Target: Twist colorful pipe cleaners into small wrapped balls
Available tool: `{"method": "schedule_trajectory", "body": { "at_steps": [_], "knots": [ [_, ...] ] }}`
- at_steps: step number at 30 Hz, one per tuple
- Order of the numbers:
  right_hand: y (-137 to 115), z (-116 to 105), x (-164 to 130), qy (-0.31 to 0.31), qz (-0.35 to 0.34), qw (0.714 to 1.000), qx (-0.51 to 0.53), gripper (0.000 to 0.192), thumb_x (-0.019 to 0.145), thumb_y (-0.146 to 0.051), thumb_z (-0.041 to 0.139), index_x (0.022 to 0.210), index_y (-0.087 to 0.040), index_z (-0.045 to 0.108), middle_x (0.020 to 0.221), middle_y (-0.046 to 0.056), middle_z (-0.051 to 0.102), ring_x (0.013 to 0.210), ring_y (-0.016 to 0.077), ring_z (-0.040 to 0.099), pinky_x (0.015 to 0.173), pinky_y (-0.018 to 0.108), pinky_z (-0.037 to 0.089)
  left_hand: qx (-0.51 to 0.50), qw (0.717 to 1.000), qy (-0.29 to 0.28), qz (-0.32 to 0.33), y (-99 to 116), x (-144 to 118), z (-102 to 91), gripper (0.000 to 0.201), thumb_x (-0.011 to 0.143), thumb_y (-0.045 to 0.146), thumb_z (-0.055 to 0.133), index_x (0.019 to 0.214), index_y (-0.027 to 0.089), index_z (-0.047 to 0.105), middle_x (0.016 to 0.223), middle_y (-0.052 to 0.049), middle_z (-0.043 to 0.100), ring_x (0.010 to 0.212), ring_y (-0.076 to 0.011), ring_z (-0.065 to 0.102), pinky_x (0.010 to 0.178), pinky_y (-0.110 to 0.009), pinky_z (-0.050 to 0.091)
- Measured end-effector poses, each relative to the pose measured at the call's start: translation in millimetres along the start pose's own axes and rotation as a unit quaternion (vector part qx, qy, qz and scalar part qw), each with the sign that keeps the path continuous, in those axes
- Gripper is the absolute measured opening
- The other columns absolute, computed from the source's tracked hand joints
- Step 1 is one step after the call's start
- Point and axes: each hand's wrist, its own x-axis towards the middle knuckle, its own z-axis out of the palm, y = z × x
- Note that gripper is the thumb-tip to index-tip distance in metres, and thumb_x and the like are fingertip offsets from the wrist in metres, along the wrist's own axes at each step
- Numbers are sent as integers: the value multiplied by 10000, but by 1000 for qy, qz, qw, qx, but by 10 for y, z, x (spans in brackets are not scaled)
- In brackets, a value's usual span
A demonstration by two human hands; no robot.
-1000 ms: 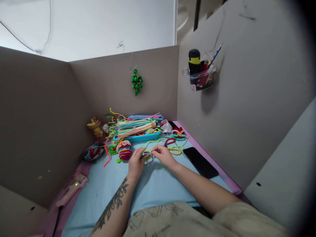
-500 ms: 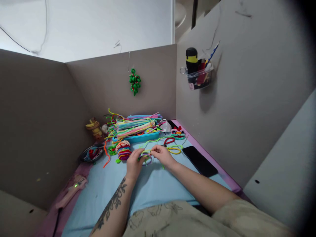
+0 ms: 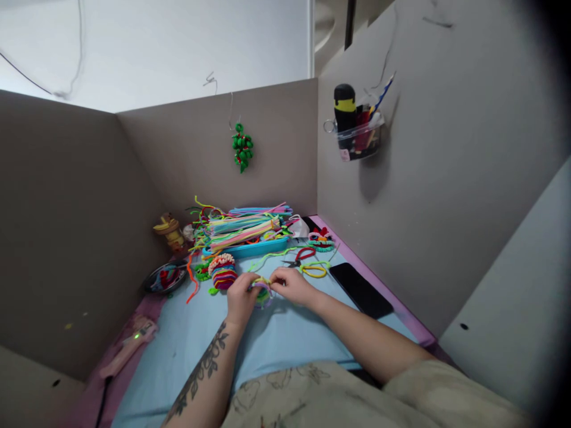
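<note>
1. We see a small coil of pipe cleaners [image 3: 262,291], purple, green and yellow, low over the blue surface [image 3: 267,339] between our two hands.
2. Our left hand [image 3: 241,297] has its fingers pinched on the coil's left side; our right hand [image 3: 289,285] has its fingers pressed on the right side of the same coil.
3. Just left of the hands sits a striped woven ball [image 3: 223,272].
4. Behind, a blue tray [image 3: 250,248] is piled with straight pipe cleaners in pastel colours.
5. To the far left, a dark round dish [image 3: 164,278] holds red and blue bits that we cannot make out.
6. On the right wall hangs a clear holder [image 3: 359,142] with a black and yellow tube and pens.
7. A black phone [image 3: 361,290] lies to the right, near red-handled scissors [image 3: 300,257].
8. Against a second ago, the hands have drawn closer together and the coil looks tighter and smaller; the rest has stayed put.
</note>
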Motion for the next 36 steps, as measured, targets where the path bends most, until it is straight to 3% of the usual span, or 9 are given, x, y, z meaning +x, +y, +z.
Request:
{"method": "schedule_trajectory", "body": {
  "at_steps": [5,7,11,19,24,27,31,36],
  "knots": [
    [9,-67,-3,-32,-59,997,-36,91,740,-111,586,696,-174,635,695,6,587,667,126,526,629,231,398,-28,999,-26,-31,44,26,-3,65,753,220,570,759,182,622,763,-26,662,726,-155,609,692,-264,479],
    [15,-83,-8,-28,-66,996,-50,63,749,-140,601,777,-178,642,729,11,598,669,126,526,640,236,406,-38,998,-27,-37,57,32,-7,62,748,217,575,748,179,624,748,-20,661,712,-147,603,679,-253,475],
    [7,-79,-28,-8,-99,993,-68,185,792,-187,578,972,-192,620,811,31,626,694,134,543,683,257,429,-43,998,-14,-40,62,35,-13,65,748,219,580,741,176,629,727,-14,657,697,-142,597,674,-250,471],
    [70,-77,-44,-7,-201,975,-96,201,860,-218,499,1017,-198,622,892,85,680,824,182,597,763,319,455,-80,993,-32,-79,43,41,53,114,737,178,538,775,171,645,800,-40,682,765,-171,619,712,-286,482],
    [61,-78,-47,8,-192,975,-111,191,849,-222,516,1003,-193,626,895,89,674,840,191,591,775,328,449,-117,984,-108,-77,49,20,72,223,791,183,485,971,171,615,959,-73,673,901,-185,615,810,-317,470],
    [15,-77,-46,4,-154,981,-116,167,827,-203,537,968,-189,627,855,72,659,797,178,579,757,310,442,-126,982,-119,-74,76,7,64,267,805,190,476,1059,174,558,1011,-81,646,940,-180,598,824,-314,461],
    [-4,-99,-32,-8,-122,987,-104,149,806,-202,568,940,-192,635,790,46,640,733,161,563,718,286,437,-115,983,-109,-96,95,16,48,146,761,164,505,887,171,579,818,-27,640,754,-147,593,696,-258,465],
    [30,-143,-6,-34,-183,980,-64,206,835,-194,539,1012,-205,643,876,66,680,825,172,591,789,309,444,-123,980,-108,-114,59,33,31,94,712,145,522,739,167,609,737,-12,655,689,-142,585,646,-241,452]
  ]
}}
